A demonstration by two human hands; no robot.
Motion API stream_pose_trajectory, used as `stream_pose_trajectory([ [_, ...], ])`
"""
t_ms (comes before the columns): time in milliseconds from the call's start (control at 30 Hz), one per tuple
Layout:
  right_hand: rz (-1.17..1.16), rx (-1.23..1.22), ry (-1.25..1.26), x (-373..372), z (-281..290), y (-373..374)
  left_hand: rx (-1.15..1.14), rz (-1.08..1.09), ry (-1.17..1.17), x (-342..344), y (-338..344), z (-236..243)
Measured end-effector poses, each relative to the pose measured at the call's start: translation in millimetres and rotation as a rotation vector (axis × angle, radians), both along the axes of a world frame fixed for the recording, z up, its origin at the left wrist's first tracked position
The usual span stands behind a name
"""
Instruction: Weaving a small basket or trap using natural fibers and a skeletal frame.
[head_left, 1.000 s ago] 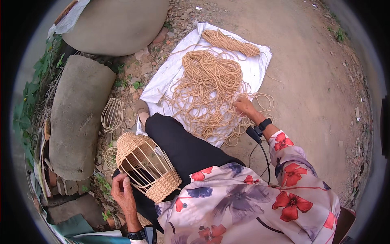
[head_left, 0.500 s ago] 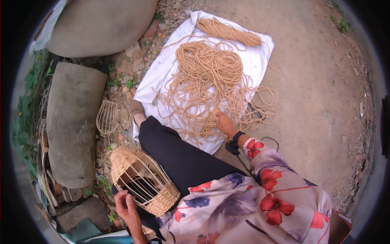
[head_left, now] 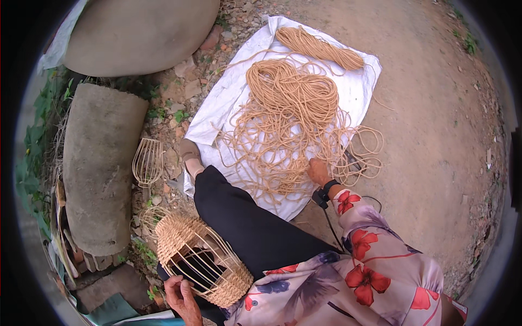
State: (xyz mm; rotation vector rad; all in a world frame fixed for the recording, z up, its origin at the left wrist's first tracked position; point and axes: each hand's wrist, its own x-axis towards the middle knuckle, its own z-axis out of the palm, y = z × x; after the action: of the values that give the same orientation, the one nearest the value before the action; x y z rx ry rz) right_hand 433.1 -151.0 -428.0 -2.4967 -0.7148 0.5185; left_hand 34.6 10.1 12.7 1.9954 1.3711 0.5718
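Reaching into loose cord on white sheet — bare dirt ground around.

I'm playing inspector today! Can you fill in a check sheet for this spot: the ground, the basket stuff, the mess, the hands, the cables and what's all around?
Surface: bare dirt ground with a white woven sheet spread on it.
Job's things: half-woven wire-frame basket beside the black-trousered leg; loose tan cord pile and a tidy cord bundle on the sheet.
Clutter: bare wire frame on the rubble; broken bricks and stones.
Grippers: left hand on the basket's woven rim; right hand down on the loose cord, grip unclear.
Cables: thin black cable hanging from the right wrist.
Surroundings: two large rounded concrete blocks, weeds at left.
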Motion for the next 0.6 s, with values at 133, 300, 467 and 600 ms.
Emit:
stream_pose_trajectory([
  [133, -0.023, 0.103, -0.012, -6, 35, -1, 0.004, 0.003, 0.001, 3, 3, 3],
  [300, 0.006, 0.395, 0.119, 22, 126, 6, 0.132, -0.135, 0.027, 5, 22, 18],
  [467, 0.108, 0.889, 0.625, 16, 325, 36, 0.253, -0.132, -0.039, 2, 60, 52],
  [600, 0.327, 0.999, 0.533, -23, 418, 53, 0.616, -0.184, -0.170, 1, 129, 66],
])
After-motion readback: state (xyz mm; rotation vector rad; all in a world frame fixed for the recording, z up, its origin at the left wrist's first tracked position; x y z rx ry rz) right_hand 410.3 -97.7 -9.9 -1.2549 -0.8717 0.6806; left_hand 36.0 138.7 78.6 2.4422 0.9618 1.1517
